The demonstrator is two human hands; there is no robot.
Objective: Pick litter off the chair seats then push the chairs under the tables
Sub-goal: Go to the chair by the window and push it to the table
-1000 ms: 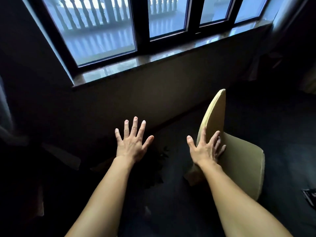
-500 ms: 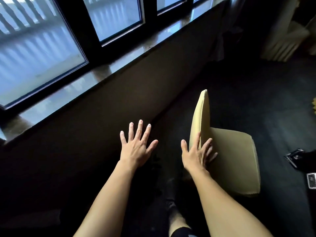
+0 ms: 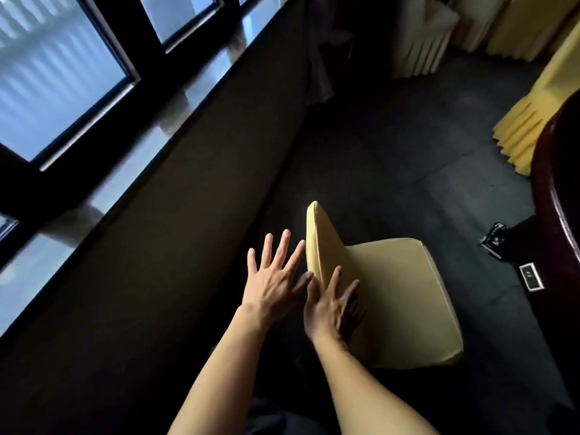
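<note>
With no litter showing on its seat, the yellow padded fabric chair (image 3: 398, 296) stood apart from the dark round wooden table (image 3: 565, 171), the right hand (image 3: 332, 309) laid straight-fingered against its backrest and the left hand (image 3: 273, 284) splayed just beside, so a push tableward seemed due.

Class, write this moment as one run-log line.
right hand: open, against chair back | left hand: open, beside it | seat: no litter visible

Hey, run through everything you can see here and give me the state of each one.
Chair: upright, standing clear of the dark table, no litter visible on its seat.
Left hand: open, fingers spread, holding nothing.
Right hand: open, fingers flat against the chair's backrest.
Window: looks shut.
</note>
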